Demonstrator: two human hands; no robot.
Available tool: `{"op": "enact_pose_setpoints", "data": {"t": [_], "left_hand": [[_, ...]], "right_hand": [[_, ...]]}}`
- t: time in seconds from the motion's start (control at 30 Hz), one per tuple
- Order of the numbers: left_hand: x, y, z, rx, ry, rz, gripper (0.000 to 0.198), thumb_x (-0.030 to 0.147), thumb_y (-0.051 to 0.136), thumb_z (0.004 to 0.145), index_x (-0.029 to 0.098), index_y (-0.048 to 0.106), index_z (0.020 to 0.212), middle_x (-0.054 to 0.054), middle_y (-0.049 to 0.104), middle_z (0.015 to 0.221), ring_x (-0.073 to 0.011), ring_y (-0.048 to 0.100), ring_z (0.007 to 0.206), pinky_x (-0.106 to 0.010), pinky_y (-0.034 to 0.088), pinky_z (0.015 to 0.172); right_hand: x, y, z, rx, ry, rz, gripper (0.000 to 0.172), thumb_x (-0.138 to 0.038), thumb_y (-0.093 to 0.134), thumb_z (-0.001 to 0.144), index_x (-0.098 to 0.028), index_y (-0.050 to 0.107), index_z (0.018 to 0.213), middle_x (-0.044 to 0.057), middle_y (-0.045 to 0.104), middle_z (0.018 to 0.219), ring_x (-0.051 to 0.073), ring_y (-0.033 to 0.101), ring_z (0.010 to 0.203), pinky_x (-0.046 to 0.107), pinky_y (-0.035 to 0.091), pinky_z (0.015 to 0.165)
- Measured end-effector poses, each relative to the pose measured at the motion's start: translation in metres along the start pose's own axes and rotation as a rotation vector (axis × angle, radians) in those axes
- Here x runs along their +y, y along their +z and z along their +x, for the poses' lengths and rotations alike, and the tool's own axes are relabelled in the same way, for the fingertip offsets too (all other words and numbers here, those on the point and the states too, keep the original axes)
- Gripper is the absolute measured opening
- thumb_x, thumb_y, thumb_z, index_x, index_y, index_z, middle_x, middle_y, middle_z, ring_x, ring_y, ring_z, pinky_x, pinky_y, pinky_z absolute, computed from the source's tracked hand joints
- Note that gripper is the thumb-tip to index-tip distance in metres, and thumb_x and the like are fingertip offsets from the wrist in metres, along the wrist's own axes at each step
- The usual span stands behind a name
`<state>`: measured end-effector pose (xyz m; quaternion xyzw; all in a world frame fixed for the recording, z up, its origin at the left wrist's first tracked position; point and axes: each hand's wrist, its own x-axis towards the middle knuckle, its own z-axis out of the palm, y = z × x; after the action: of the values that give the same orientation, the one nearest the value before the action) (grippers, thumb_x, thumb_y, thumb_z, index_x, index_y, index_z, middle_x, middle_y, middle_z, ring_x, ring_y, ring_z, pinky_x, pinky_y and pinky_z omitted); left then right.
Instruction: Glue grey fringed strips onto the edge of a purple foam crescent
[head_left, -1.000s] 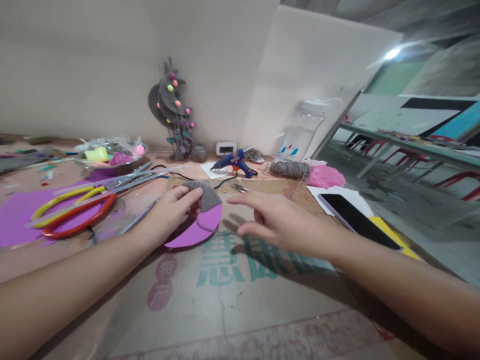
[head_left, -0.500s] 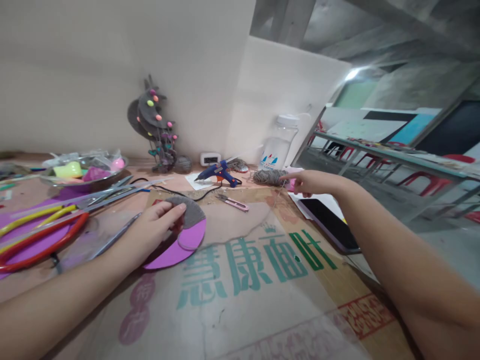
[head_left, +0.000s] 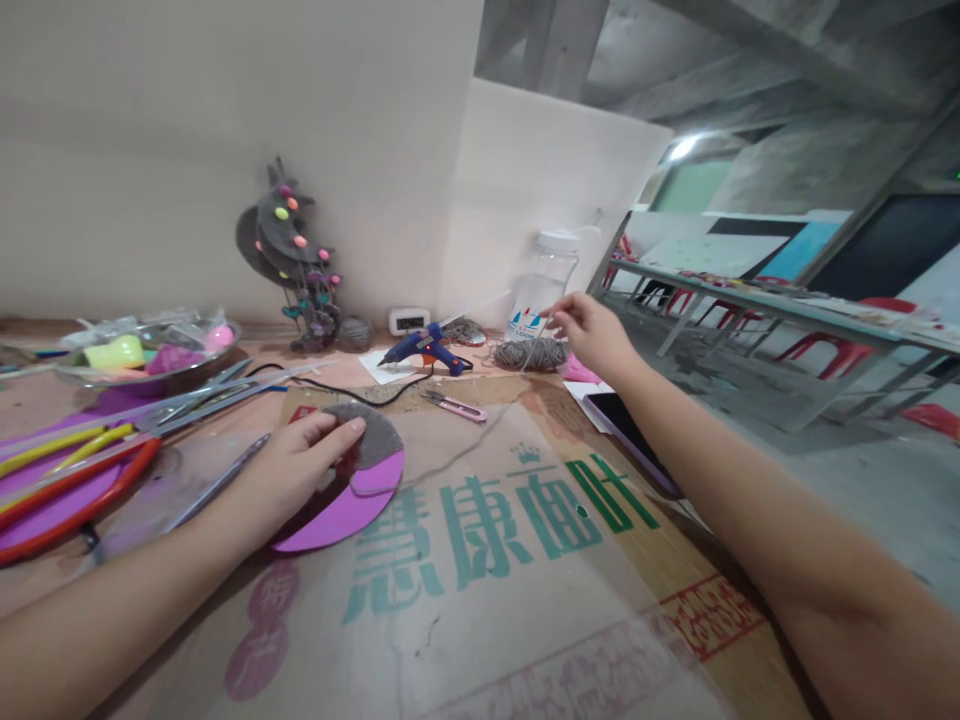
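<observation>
A purple disc [head_left: 341, 517], partly covered in grey yarn [head_left: 377, 436], is held by my left hand [head_left: 307, 455], thumb on top and fingers curled at its edge. From the disc a grey strand [head_left: 457, 457] runs across the board towards a yarn bundle [head_left: 531, 353] at the back. My right hand [head_left: 589, 330] is just above the right end of that bundle, in front of a clear bottle [head_left: 541, 287]. Its thumb and forefinger are pinched close together; whatever lies between them is too small to make out.
A blue glue gun [head_left: 427, 348] and pink snips [head_left: 456, 406] lie behind the printed board [head_left: 480, 620]. Red-handled scissors [head_left: 112, 495] and a bowl [head_left: 202, 365] are at left. A phone [head_left: 630, 432] lies under my right forearm. A grey hanging ornament [head_left: 289, 240] stands by the wall.
My right hand has risen from the side of the yarn bundle to above it. My left hand keeps its hold on the disc. The view has shifted slightly.
</observation>
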<state>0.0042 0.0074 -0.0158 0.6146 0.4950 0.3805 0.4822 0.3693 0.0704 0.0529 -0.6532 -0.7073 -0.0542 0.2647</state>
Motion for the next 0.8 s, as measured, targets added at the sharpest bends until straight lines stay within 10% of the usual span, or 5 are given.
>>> {"op": "enact_pose_setpoints", "data": {"t": [0.1, 0.27, 0.43, 0.6, 0.8], "left_hand": [[-0.003, -0.001, 0.001, -0.013, 0.015, 0.042, 0.038, 0.051, 0.056, 0.079, 0.017, 0.050, 0.062, 0.003, 0.048, 0.055, -0.0087, 0.041, 0.046, -0.019, 0.032, 0.040], [-0.003, -0.004, -0.001, -0.018, 0.032, 0.151, 0.041, 0.053, 0.052, 0.082, 0.017, 0.051, 0.061, 0.003, 0.048, 0.055, -0.0087, 0.041, 0.047, -0.019, 0.031, 0.041], [-0.001, -0.005, -0.002, -0.010, 0.050, 0.198, 0.042, 0.053, 0.051, 0.081, 0.017, 0.052, 0.061, 0.003, 0.049, 0.056, -0.0094, 0.043, 0.048, -0.020, 0.034, 0.043], [-0.004, -0.004, 0.002, -0.017, 0.057, 0.179, 0.041, 0.053, 0.051, 0.082, 0.017, 0.053, 0.062, 0.002, 0.051, 0.058, -0.0098, 0.044, 0.050, -0.021, 0.035, 0.045], [-0.008, -0.004, 0.002, -0.021, 0.061, 0.186, 0.043, 0.055, 0.050, 0.082, 0.017, 0.052, 0.062, 0.003, 0.048, 0.056, -0.0099, 0.043, 0.049, -0.022, 0.033, 0.046]], "right_hand": [[-0.030, -0.017, -0.004, 0.275, -0.207, 0.455, 0.008, -0.023, 0.042, 0.091, -0.022, 0.049, 0.093, 0.006, 0.066, 0.102, 0.016, 0.064, 0.084, 0.031, 0.052, 0.070], [-0.086, -0.051, -0.037, 0.339, -0.444, 0.697, 0.005, -0.032, 0.052, 0.091, -0.028, 0.054, 0.092, 0.001, 0.065, 0.097, 0.015, 0.062, 0.083, 0.032, 0.051, 0.074], [-0.109, -0.071, -0.062, -0.032, -0.495, 0.606, 0.026, -0.038, 0.041, 0.095, -0.026, 0.060, 0.106, -0.002, 0.061, 0.064, 0.012, 0.057, 0.056, 0.027, 0.047, 0.056], [-0.072, -0.049, -0.033, -0.002, -0.300, 0.102, 0.023, -0.030, 0.047, 0.091, -0.019, 0.067, 0.097, 0.000, 0.063, 0.064, 0.013, 0.057, 0.057, 0.026, 0.043, 0.058], [0.011, 0.004, -0.001, -0.073, -0.031, -0.245, 0.041, -0.020, 0.049, 0.085, -0.019, 0.054, 0.126, 0.011, 0.059, 0.126, 0.026, 0.057, 0.110, 0.037, 0.043, 0.092]]}}
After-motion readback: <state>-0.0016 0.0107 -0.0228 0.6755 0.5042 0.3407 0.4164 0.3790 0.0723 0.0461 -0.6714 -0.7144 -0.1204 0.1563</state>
